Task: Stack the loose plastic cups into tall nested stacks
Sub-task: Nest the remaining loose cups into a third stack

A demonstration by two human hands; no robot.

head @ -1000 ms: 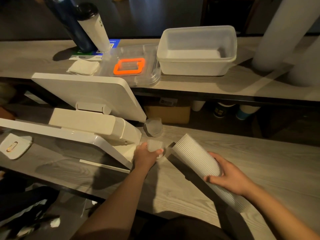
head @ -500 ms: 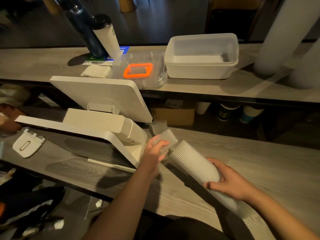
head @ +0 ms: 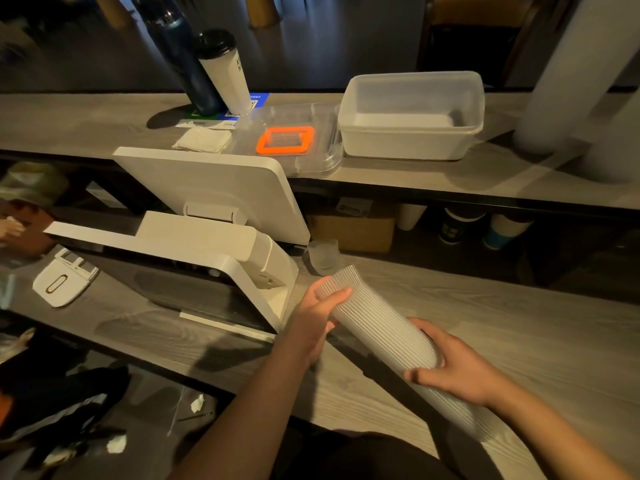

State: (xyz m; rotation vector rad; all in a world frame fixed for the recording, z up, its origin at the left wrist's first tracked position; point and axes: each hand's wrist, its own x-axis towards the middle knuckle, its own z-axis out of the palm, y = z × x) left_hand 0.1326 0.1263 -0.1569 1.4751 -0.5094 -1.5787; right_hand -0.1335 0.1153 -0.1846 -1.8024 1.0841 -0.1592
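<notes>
Your wooden counter [head: 519, 341] runs under everything, with a raised shelf [head: 69, 123] behind it carrying a white tub [head: 412, 133], a clear lid with an orange frame [head: 286, 141] and a dark bottle [head: 176, 53]. The white terminal [head: 207, 244] crowds your left side — close against your left hand [head: 317, 311]. You hold the long nested cup stack [head: 381, 327] tilted above the counter: left hand curled round its far end, right hand [head: 457, 368] wrapped round the middle. One loose cup [head: 325, 256] (frosted, upright) stands just beyond the stack's tip.

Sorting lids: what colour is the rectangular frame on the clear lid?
Orange frame, head view.
</notes>
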